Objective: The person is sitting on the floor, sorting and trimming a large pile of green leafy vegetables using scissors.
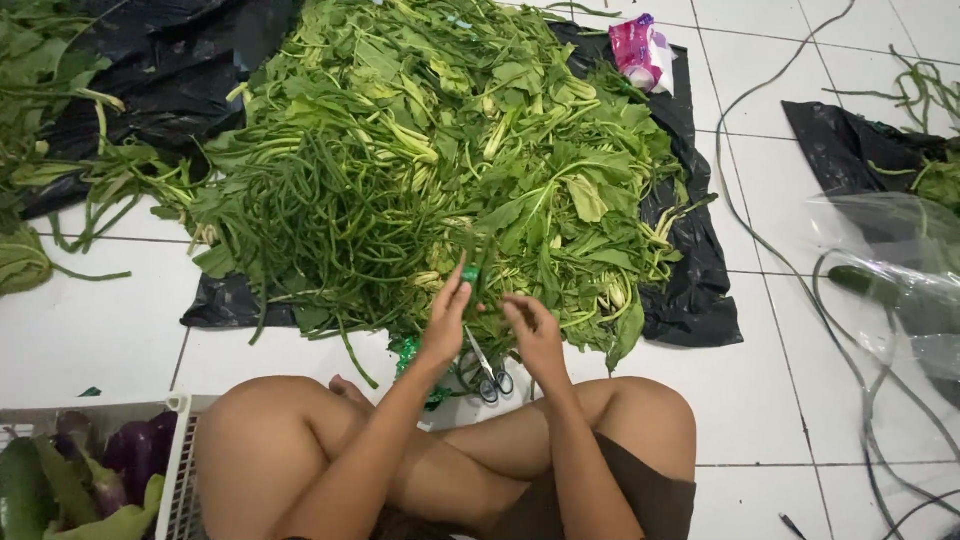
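- Fingers of the left hand (447, 322) pinch a small bunch of long beans (478, 268) where a strip of green tape (469, 273) crosses it; the grip is closed on the stems and tape together.
- Right hand (532, 330) sits just beside the bunch, fingers curled and half bent; whether they touch the stems I cannot tell.
- That bunch stands at the near edge of the big heap of leafy greens (520, 150) and loose long beans (320, 215), all spread on black plastic sheeting (690, 290) over the white tiled floor (90, 330).
- Handling, as I judge it: the beans are light, slender and bendy, likely to snap if folded sharply, so holding them gathered near the tape suits best.
- Scissors (487, 372) lie on the floor between the knees.
- White basket (180, 460) with purple eggplants (130, 455) sits at lower left.
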